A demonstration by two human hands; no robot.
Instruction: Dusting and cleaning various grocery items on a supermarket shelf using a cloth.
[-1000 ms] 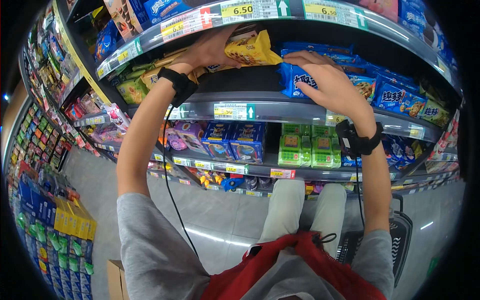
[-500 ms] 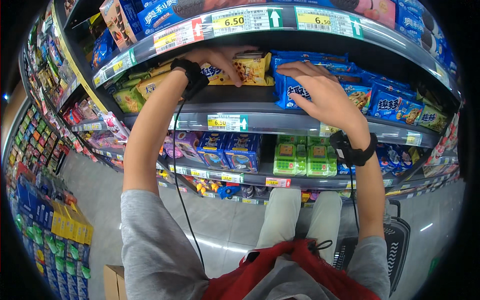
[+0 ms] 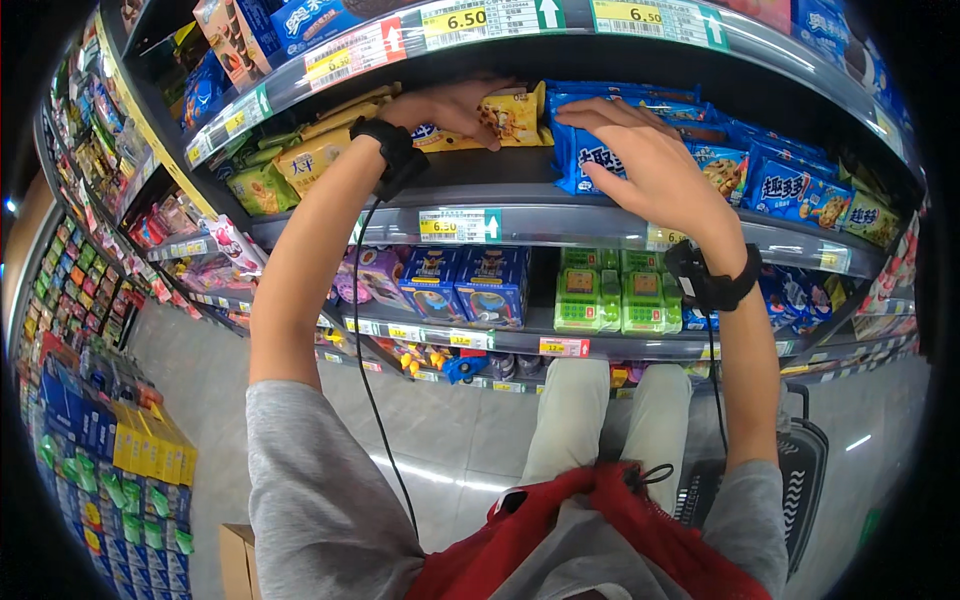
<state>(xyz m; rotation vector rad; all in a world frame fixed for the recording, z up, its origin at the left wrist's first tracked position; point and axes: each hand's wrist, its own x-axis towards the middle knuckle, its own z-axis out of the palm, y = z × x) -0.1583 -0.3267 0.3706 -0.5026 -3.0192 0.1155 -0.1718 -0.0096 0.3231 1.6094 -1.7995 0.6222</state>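
Note:
My left hand (image 3: 455,110) reaches onto the middle shelf. Its thumb lies across the front of a yellow cookie packet (image 3: 520,118), and its fingers reach over the top to the back, partly hidden. To the right, my right hand (image 3: 650,160) rests against the left end of a row of blue cookie packets (image 3: 575,170). Its fingers stretch along the upper part of the front packet, and the thumb stands apart below them. The yellow and blue packets stand side by side, almost touching. Black bands with cables circle both wrists.
Cream packets (image 3: 305,168) and green packets (image 3: 258,192) stand left of my left hand. A price rail (image 3: 560,228) edges this shelf; another shelf rail (image 3: 560,38) overhangs it. Below are blue boxes (image 3: 492,285) and green toy packs (image 3: 588,295). A dark basket (image 3: 800,480) stands at lower right.
The yellow packet at my left hand sits slightly higher and more tilted, with the hand's thumb further right. My right hand stays at the blue packets. The whole view has shifted slightly.

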